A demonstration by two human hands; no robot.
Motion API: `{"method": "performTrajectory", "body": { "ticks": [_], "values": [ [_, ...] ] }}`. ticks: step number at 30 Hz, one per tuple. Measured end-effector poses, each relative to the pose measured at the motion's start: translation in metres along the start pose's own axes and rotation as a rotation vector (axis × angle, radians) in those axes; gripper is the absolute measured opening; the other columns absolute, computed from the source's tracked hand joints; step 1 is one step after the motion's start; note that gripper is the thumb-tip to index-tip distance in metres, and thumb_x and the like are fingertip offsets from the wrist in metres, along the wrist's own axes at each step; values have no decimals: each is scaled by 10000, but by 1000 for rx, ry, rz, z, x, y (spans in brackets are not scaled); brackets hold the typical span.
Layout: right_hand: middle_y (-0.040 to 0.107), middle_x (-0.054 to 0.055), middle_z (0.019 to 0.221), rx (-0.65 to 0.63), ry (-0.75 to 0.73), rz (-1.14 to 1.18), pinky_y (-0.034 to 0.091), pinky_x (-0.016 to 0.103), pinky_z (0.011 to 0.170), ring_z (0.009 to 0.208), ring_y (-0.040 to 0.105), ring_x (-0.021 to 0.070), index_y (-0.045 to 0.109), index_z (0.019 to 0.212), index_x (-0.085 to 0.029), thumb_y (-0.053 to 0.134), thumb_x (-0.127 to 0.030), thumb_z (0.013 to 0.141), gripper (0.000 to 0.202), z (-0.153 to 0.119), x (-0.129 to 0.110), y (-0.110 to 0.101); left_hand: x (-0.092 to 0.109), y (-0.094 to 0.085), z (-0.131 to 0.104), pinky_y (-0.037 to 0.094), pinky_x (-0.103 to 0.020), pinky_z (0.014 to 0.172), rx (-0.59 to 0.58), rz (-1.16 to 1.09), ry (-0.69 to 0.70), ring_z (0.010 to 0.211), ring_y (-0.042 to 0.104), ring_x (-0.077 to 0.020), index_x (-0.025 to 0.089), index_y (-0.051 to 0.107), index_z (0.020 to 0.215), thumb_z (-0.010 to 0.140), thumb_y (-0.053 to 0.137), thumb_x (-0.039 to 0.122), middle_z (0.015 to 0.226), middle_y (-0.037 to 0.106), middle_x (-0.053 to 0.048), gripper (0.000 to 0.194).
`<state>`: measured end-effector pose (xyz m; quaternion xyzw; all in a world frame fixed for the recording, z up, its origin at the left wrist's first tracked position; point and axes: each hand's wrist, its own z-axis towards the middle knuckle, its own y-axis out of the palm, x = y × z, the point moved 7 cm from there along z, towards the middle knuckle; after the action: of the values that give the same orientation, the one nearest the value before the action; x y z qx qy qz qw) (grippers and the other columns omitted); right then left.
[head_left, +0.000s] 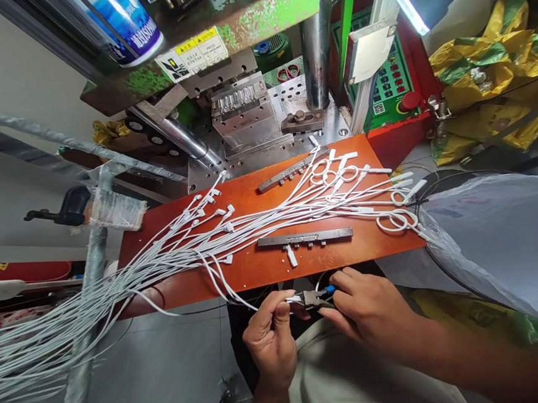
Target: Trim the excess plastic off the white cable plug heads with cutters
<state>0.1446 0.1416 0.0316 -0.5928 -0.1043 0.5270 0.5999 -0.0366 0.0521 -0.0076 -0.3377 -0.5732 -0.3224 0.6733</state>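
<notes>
1. Nearest: left hand [272,338] pinched a white connector [293,299]; right hand [373,303] gripped pliers [312,299]. Hands slightly apart.
2. Connector lay between them, at the left fingertips, long axis roughly sideways, pointing to the plier nose. Whether the nose bit it: could not tell.
3. Beyond: orange board [225,280], near metal bar [326,236], white cables [243,227].
4. Farther: second metal bar [283,176], then mould [245,116].
</notes>
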Motion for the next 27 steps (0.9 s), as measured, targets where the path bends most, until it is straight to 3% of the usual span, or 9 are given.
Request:
{"method": "performTrajectory", "body": {
  "ticks": [5,9,16,20,24,27],
  "values": [
    [640,47,807,-30,-3,6,256,344,597,730,535,184,638,734,-204,550,-379,1158,467,2,1,3,7,-3,4,587,-261,655,-40,104,114,650,729,-161,223,869,1134,1081,698,227,837,793,-18,180],
    [627,46,779,-14,2,-17,231,357,583,698,515,188,633,728,-204,501,-373,1173,494,1,-1,4,10,-4,6,601,-249,674,-66,107,123,681,736,-151,248,865,1168,1089,675,195,881,801,-9,212],
    [653,63,813,-12,42,19,279,353,607,708,541,188,672,791,-184,459,-350,1184,477,-5,-2,10,-7,8,2,538,-232,582,-128,-80,-200,591,658,-131,183,867,1102,1084,714,320,767,723,-17,206],
    [660,26,813,-193,194,344,267,321,604,673,541,143,706,844,-188,489,-392,1168,440,-7,7,22,-9,8,2,530,-244,612,-162,-89,-223,602,664,-129,178,868,1097,1103,686,326,799,738,-31,235],
    [512,-25,672,-423,419,744,275,298,581,598,421,114,516,673,-191,509,-539,1125,570,-11,16,35,-9,7,6,501,-235,588,-265,-120,-247,568,642,-125,167,868,1073,1107,678,353,711,691,-17,268],
    [389,-47,635,-546,514,892,254,290,539,579,329,112,417,648,-209,467,-632,1122,637,-18,15,45,-12,9,8,472,-221,515,-314,-177,-297,509,611,-116,158,869,1054,1109,666,402,685,666,-11,323]
  ]
}}
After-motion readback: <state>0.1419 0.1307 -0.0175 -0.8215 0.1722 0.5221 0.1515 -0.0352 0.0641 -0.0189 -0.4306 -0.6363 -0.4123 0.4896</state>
